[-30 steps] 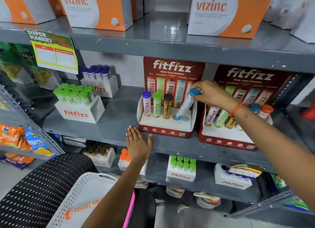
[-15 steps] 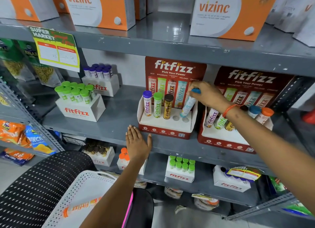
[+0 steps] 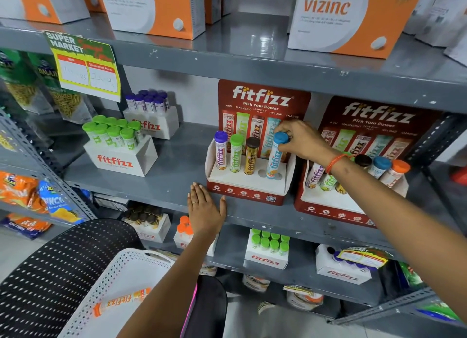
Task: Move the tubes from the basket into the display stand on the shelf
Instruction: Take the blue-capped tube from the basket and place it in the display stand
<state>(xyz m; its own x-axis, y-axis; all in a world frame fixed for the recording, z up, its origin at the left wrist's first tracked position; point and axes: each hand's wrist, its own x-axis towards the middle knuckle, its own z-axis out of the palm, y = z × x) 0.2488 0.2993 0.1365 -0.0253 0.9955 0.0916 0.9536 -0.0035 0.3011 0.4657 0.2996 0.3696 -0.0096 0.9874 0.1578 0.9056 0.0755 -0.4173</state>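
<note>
**Blue-cap tube standing in the fitfizz stand, one orange one in the basket**

So we've got the blue-capped tube (image 3: pixel 275 156) sitting in the rightmost hole of the red fitfizz display stand (image 3: pixel 246 195), leaning a bit to the left at the bottom. Our right hand (image 3: pixel 304 140) is wrapped around its blue cap, fingers curled and closed on it from the right side and behind. There's an orange thread bracelet (image 3: pixel 334 162) on that wrist.

In the same stand, to the left of it, we see the purple-capped tube (image 3: pixel 220 151), the green-capped tube (image 3: pixel 236 153) and the brown-capped tube (image 3: pixel 251 156), all upright in a row. One hole between the brown one and the blue one looks free.

Our left hand (image 3: pixel 204 209) lies flat, fingers stretched out and holding nothing, palm down on the front edge of the grey metal shelf (image 3: pixel 164 181), just left of the stand's front corner.

Down at the bottom, the white perforated basket (image 3: pixel 121 274) has one orange-capped tube (image 3: pixel 121 301) lying on its side in it.

Right beside the stand there's a second fitfizz stand (image 3: pixel 328 206) with its own tubes, partly behind our right forearm. Further left on the same shelf sit a white fitfizz box of green-capped tubes (image 3: pixel 118 158) and a box of purple-capped tubes (image 3: pixel 151 120) behind it. Orange Vizinc boxes (image 3: pixel 348 19) on the shelf above, plus a supermarket price tag (image 3: pixel 83 65) hanging off its edge.
</note>
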